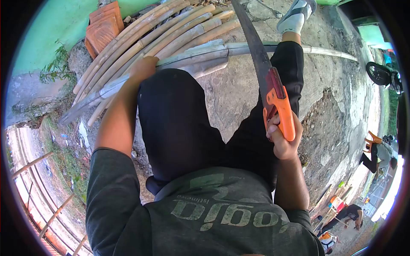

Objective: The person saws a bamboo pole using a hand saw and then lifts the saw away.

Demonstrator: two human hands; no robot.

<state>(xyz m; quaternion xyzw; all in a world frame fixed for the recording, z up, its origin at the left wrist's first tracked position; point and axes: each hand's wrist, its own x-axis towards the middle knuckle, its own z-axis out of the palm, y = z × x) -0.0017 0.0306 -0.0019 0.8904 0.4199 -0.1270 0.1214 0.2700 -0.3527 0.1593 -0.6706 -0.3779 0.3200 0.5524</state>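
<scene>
My right hand is wrapped round the orange handle of a handsaw, whose long dark blade points up and away from me. The blade passes over a long grey bamboo pole in this view. That pole runs crosswise in front of my knees, from the lower left to the far right. On its left part, beside my left knee, my left hand grips the pole, with the fingers partly hidden behind it. My right leg stretches across the pole, the sandalled foot beyond it.
Several bamboo poles lie side by side on the concrete beyond my left hand. Stacked orange tiles lean near the green wall. Two other people are off to the right, and a motorcycle wheel shows there.
</scene>
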